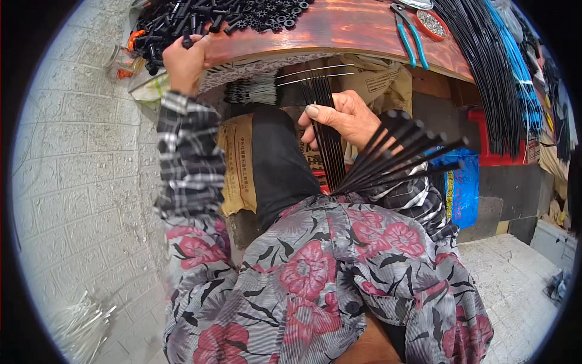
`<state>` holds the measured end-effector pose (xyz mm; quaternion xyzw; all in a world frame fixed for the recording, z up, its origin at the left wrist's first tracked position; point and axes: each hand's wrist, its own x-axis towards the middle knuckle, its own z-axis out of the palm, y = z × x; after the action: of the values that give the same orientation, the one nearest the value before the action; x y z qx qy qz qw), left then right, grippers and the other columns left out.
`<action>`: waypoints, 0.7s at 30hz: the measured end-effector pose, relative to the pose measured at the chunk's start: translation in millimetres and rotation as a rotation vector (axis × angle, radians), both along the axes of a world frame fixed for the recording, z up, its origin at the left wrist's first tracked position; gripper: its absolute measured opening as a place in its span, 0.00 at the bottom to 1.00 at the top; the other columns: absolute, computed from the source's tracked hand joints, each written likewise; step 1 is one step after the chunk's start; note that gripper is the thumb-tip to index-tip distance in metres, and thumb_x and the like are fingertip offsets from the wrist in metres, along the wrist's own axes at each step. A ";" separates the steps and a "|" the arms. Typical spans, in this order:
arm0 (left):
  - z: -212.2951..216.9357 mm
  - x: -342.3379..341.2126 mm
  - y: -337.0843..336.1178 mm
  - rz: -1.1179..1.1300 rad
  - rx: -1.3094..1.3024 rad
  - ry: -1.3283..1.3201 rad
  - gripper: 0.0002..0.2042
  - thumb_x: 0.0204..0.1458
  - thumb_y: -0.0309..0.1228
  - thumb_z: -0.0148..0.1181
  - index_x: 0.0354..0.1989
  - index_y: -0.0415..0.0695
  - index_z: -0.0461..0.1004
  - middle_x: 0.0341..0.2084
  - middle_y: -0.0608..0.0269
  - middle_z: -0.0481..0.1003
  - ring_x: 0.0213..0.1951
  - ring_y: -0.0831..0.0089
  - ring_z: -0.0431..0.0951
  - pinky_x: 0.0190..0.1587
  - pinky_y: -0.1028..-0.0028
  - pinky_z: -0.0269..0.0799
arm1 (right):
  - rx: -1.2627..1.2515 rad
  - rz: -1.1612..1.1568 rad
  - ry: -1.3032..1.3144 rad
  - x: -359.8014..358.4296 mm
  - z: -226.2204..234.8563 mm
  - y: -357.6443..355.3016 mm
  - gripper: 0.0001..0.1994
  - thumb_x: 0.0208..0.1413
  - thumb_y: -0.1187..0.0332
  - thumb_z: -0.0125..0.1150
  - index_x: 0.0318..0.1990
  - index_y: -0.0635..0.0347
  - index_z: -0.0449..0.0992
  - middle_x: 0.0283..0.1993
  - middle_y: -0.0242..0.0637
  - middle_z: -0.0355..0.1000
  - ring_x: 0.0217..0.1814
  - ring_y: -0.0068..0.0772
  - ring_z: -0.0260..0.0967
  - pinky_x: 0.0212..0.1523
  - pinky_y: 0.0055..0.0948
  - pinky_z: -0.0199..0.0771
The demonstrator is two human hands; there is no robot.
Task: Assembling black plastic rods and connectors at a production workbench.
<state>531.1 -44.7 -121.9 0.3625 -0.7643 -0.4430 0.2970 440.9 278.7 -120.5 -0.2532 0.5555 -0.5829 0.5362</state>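
Nearest me, the floral apron (321, 285) covers the lap. My right hand (342, 118) pinches a fanned bundle of black rods (388, 161) above it; I judge they could splay and slip. My left hand (182, 60) curls onto small black caps (200, 18) at the table edge (339, 36), which might spill.

A reddish-brown surface (339, 27) runs across the top, and on its right part lie pliers with blue handles (411, 37) beside a small red dish of tiny metal bits (431, 23). Further right, long black and blue cables (506, 73) hang in a thick sheaf — they drape down past a red crate (497, 148). Below the surface sit brown printed sacks (237, 164) and a blue bag (462, 194). The floor is pale paving (73, 158); at lower left a loose heap of thin silvery rods (79, 327) lies on it.
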 end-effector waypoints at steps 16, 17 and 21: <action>-31.1 3.6 162.6 -0.492 1.112 0.662 0.12 0.58 0.26 0.54 0.50 0.42 0.70 0.38 0.53 0.78 0.35 0.68 0.80 0.39 0.65 0.80 | -0.053 0.008 0.068 -1.2 -2.3 3.6 0.15 0.62 0.60 0.57 0.35 0.65 0.80 0.25 0.37 0.77 0.27 0.20 0.75 0.29 0.20 0.75; -30.2 3.2 162.3 -0.512 1.094 0.669 0.12 0.59 0.26 0.54 0.51 0.42 0.69 0.39 0.52 0.78 0.35 0.67 0.80 0.39 0.65 0.80 | -0.034 0.010 0.038 -1.3 -1.2 3.8 0.15 0.62 0.59 0.57 0.35 0.65 0.80 0.25 0.38 0.78 0.25 0.21 0.75 0.28 0.21 0.76; -28.4 3.4 160.5 -0.556 1.088 0.688 0.14 0.59 0.28 0.55 0.53 0.42 0.69 0.40 0.50 0.78 0.36 0.66 0.80 0.39 0.65 0.80 | -0.006 0.013 0.008 0.6 2.6 2.9 0.16 0.62 0.59 0.57 0.37 0.66 0.79 0.25 0.39 0.78 0.25 0.22 0.75 0.27 0.21 0.77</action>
<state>534.4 115.8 -150.3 0.0902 -0.3611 -0.9117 0.1741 441.5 281.7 -117.9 -0.2610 0.5543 -0.5801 0.5368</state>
